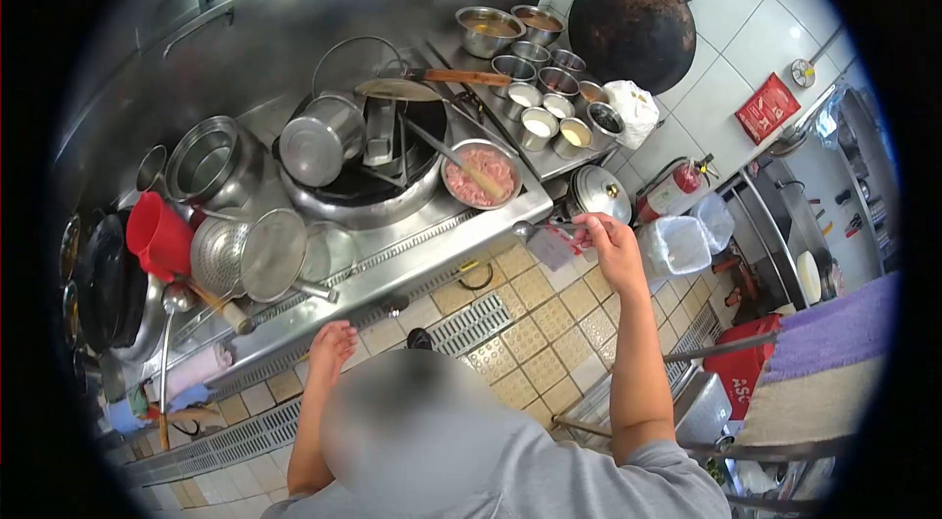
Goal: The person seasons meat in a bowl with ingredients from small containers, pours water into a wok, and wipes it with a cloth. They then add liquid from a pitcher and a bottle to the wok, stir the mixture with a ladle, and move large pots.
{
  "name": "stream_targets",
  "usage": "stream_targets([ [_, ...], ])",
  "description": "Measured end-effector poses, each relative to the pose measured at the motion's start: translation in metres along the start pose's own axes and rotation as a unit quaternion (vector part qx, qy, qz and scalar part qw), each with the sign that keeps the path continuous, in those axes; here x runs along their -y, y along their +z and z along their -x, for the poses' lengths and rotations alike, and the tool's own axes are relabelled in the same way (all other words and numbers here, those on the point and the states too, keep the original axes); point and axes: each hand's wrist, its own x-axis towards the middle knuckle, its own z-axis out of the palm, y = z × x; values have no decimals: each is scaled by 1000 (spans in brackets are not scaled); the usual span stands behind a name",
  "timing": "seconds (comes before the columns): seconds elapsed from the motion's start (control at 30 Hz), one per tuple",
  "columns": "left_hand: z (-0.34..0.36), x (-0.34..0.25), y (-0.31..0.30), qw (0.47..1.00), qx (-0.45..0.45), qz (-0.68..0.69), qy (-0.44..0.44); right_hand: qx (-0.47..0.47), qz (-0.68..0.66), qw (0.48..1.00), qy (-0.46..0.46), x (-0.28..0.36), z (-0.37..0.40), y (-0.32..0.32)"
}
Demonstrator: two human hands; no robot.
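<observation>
My right hand (608, 246) is closed on the thin handle of a metal spoon (525, 229), held over the floor just off the counter's front edge. Left of the spoon, a steel bowl of raw sliced meat (498, 164) sits on the counter edge, with a long-handled utensil (475, 174) lying across it. My left hand (334, 342) holds nothing; its fingers are loosely bent and apart, in front of the counter. Nearest to it are a wire-mesh strainer (275, 254) and a perforated ladle (218, 252).
A wok (353, 215) holds a steel pot (314, 146) and other metalware. Small steel tubs of seasonings (538, 127) stand at the back right. A red jug (159, 236) is at left. A fire extinguisher (677, 187) and a lined bin (677, 246) stand on the right.
</observation>
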Motion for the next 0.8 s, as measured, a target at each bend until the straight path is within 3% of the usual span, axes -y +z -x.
stream_targets([
  [0.07, -47, -26, 46, 982, 70, 173, -16, 4, -1, 1000, -11, 1, -20, -17],
  [0.13, -82, -57, 113, 992, 115, 55, -6, -1, 27, 1000, -6, -8, -43, -43],
  [0.2, -147, -44, 176, 981, 105, -138, 87, -83, 8, 997, -2, -15, -69, -67],
  [0.27, -211, -17, 226, 919, 42, -307, 245, -113, 12, 993, 4, -26, -97, -91],
  [0.33, -231, -42, 278, 898, -12, -381, 220, -145, 17, 989, 19, -46, -120, -104],
  [0.4, -270, -52, 313, 869, -73, -447, 198, -147, 92, 984, -38, -70, -157, -113],
  [0.47, -316, -41, 338, 982, -90, -165, 33, -139, 137, 980, -50, -98, -194, -118],
  [0.5, -324, -39, 340, 998, 4, 66, -22, -125, 132, 982, -46, -113, -215, -120],
  [0.6, -421, 38, 314, 989, -52, 101, -90, -66, 121, 988, -76, -175, -292, -128],
  [0.63, -418, 38, 315, 992, -15, 114, -59, -38, 139, 986, -83, -179, -315, -127],
  [0.73, -342, -28, 356, 983, -126, 111, -77, 20, 160, 974, -162, -232, -379, -116],
  [0.8, -298, -42, 381, 972, -188, 106, -87, 55, 136, 977, -155, -254, -409, -109],
])
